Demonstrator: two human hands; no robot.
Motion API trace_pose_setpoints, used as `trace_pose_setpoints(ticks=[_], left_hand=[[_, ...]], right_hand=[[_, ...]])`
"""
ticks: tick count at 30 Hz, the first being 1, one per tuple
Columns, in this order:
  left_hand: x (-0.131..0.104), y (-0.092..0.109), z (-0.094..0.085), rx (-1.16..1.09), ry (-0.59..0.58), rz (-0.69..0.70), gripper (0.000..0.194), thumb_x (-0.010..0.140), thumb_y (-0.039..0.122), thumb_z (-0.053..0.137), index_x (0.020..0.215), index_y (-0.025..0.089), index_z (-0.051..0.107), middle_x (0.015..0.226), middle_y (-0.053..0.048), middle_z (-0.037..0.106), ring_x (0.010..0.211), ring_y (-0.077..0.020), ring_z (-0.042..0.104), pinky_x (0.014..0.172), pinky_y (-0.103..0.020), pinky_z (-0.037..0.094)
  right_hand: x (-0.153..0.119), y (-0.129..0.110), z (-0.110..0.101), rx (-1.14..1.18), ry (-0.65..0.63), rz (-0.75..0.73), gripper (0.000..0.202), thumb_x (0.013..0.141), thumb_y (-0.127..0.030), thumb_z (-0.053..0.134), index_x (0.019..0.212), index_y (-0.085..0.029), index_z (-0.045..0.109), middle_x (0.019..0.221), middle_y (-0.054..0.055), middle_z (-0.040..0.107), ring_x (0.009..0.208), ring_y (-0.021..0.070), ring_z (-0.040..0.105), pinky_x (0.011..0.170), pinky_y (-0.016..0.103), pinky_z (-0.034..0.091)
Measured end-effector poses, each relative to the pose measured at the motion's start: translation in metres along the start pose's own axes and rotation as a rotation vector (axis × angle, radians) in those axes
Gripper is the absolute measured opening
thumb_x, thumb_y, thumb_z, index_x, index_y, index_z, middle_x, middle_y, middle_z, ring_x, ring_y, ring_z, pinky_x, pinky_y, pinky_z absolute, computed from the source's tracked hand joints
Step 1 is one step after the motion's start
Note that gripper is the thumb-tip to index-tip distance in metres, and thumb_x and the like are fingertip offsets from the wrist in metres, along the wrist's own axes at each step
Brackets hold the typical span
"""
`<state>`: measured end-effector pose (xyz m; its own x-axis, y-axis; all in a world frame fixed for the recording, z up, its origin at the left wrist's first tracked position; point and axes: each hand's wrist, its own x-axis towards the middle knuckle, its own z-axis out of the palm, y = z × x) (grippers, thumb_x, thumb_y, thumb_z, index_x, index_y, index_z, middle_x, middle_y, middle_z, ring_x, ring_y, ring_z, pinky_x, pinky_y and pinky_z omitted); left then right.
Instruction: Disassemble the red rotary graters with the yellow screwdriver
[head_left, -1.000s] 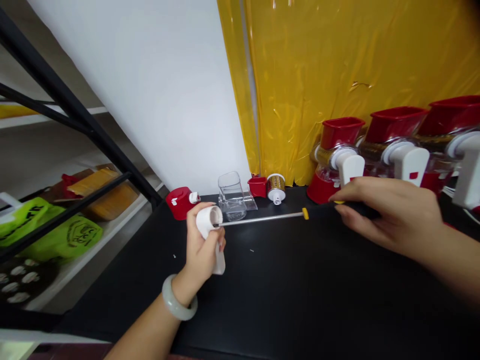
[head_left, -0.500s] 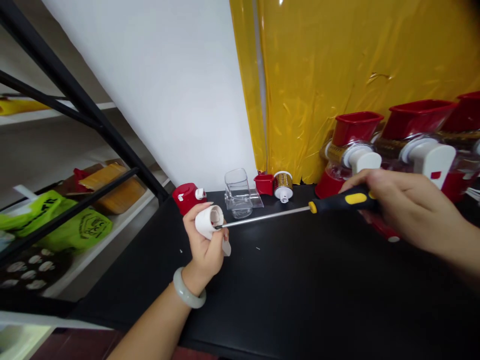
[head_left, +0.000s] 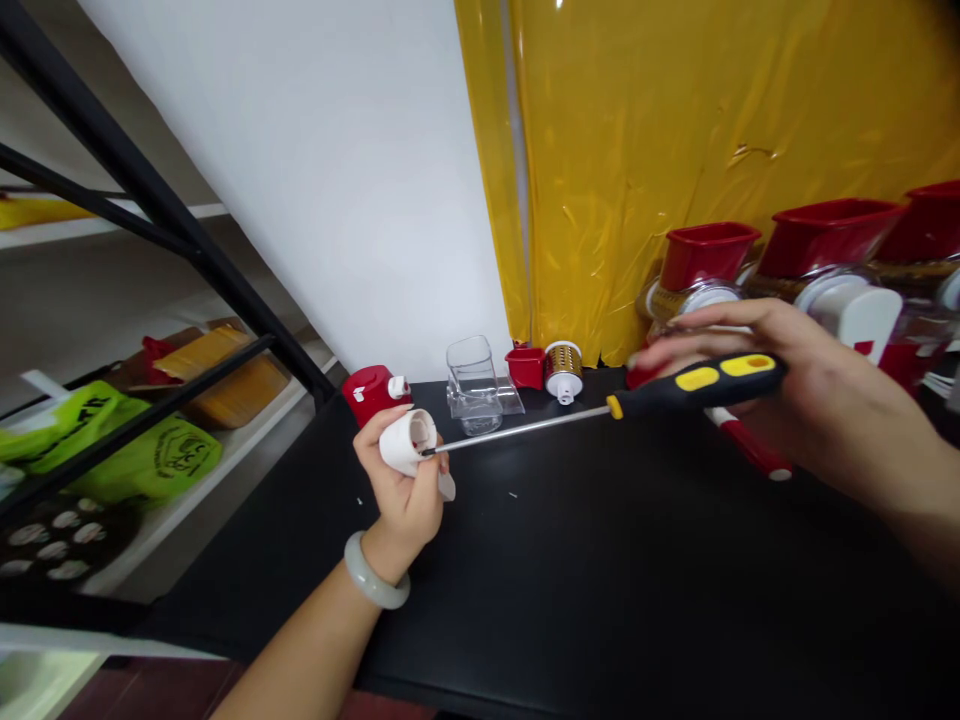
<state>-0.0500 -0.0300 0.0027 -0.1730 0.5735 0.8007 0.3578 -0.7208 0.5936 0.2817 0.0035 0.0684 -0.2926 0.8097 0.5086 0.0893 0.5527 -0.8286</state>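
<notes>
- My left wrist wears a pale bangle (head_left: 365, 585).
- Left hand (head_left: 401, 505): closed round a white plastic part (head_left: 395, 443), raised above the tabletop (head_left: 570, 590). The part's round open end is turned toward my right side, I judge so the tool can get straight in.
- Screwdriver (head_left: 615, 407): tip at the mouth of the white part, shaft nearly level and rising slightly to the right. Whether the tip sits in a screw, too small to tell.
- Right hand (head_left: 832, 410): fingers stretched out and loose, black-and-yellow handle lying against the palm, not wrapped. Probably eased for a fresh hold, the tool supported between palm and part.
- A red-and-white piece (head_left: 754, 448) lies on the tabletop below the right hand, partly hidden.
- Behind the left hand: red base (head_left: 367, 392), clear housing (head_left: 474, 385), small red cup (head_left: 526, 368), grater drum (head_left: 562, 370). All in a loose row at the back, likely to leave working room in front.
- Farther right: assembled red-topped graters (head_left: 709, 255) standing side by side, partly behind the right hand.
- Backing them, yellow sheeting (head_left: 637, 150), wrinkled.
</notes>
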Motion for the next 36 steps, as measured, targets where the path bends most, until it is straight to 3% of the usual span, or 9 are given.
trace_pose_setpoints(ticks=[4,8,13,15,19,24,29,32,36], left_hand=[[-0.002,-0.008,-0.004,0.026,-0.021,-0.026,0.041,0.090,0.019,0.061,0.124,0.026,0.039,0.081,0.004,0.054,0.052,-0.0076,0.054,0.048,-0.023,0.048],[-0.003,-0.011,-0.004,0.013,-0.007,-0.116,0.043,0.088,0.016,0.060,0.124,0.027,0.040,0.079,0.005,0.054,0.052,-0.0077,0.053,0.050,-0.023,0.049],[-0.004,-0.007,0.001,-0.048,-0.064,-0.322,0.045,0.085,0.014,0.058,0.125,0.028,0.041,0.076,0.006,0.052,0.051,-0.0082,0.052,0.047,-0.021,0.048],[-0.005,-0.007,0.003,-0.070,-0.057,-0.385,0.046,0.084,0.014,0.059,0.124,0.028,0.041,0.077,0.006,0.052,0.050,-0.0077,0.051,0.045,-0.020,0.047],[-0.005,-0.008,0.004,-0.074,-0.072,-0.432,0.048,0.082,0.014,0.058,0.125,0.028,0.042,0.077,0.006,0.051,0.051,-0.0080,0.050,0.045,-0.020,0.046],[-0.002,-0.005,0.005,-0.105,-0.140,-0.528,0.049,0.079,0.014,0.057,0.123,0.027,0.040,0.074,0.007,0.051,0.049,-0.0087,0.049,0.042,-0.021,0.044],[0.000,0.002,0.010,-0.154,-0.196,-0.692,0.051,0.076,0.015,0.055,0.123,0.027,0.040,0.070,0.008,0.050,0.049,-0.0088,0.049,0.041,-0.018,0.041],[0.000,0.001,0.012,-0.141,-0.199,-0.714,0.050,0.075,0.017,0.056,0.121,0.027,0.041,0.070,0.008,0.049,0.049,-0.0087,0.049,0.041,-0.018,0.040],[0.002,-0.008,0.011,-0.079,-0.246,-0.646,0.051,0.074,0.017,0.056,0.122,0.026,0.040,0.067,0.009,0.047,0.048,-0.0092,0.047,0.040,-0.018,0.039]], right_hand=[[0.004,0.008,-0.003,-0.270,0.014,0.051,0.038,0.098,-0.059,0.044,0.098,-0.031,0.069,0.066,0.002,0.063,0.047,0.0149,0.057,0.042,0.027,0.047],[0.009,0.014,-0.009,-0.217,0.050,-0.140,0.027,0.087,-0.045,0.069,0.111,-0.036,0.063,0.101,0.004,0.068,0.086,0.0199,0.070,0.067,0.028,0.059],[0.013,0.027,-0.008,0.147,0.001,-0.052,0.039,0.077,-0.038,0.082,0.109,-0.036,0.059,0.107,0.001,0.068,0.096,0.0185,0.070,0.081,0.029,0.058],[0.012,0.030,-0.006,0.153,-0.030,0.001,0.042,0.082,-0.054,0.073,0.115,-0.032,0.059,0.111,0.005,0.070,0.097,0.0213,0.071,0.082,0.033,0.058],[0.011,0.029,-0.004,-0.172,-0.089,0.172,0.057,0.099,-0.067,0.029,0.111,-0.023,0.063,0.069,0.002,0.064,0.051,0.0162,0.058,0.051,0.031,0.049],[0.016,0.030,-0.009,-0.274,0.073,0.037,0.027,0.093,-0.048,0.061,0.112,-0.028,0.060,0.094,0.002,0.064,0.080,0.0164,0.065,0.069,0.028,0.055],[0.018,0.037,-0.007,0.228,0.056,0.116,0.056,0.071,-0.033,0.085,0.118,-0.035,0.053,0.109,0.000,0.068,0.100,0.0171,0.068,0.085,0.029,0.055],[0.021,0.037,0.000,0.381,0.050,0.217,0.053,0.073,-0.055,0.077,0.114,-0.029,0.055,0.104,0.005,0.072,0.093,0.0222,0.071,0.082,0.037,0.057],[0.023,0.036,0.003,0.023,0.096,0.343,0.057,0.086,-0.077,0.046,0.090,-0.022,0.060,0.057,0.001,0.060,0.042,0.0164,0.053,0.043,0.030,0.042]])
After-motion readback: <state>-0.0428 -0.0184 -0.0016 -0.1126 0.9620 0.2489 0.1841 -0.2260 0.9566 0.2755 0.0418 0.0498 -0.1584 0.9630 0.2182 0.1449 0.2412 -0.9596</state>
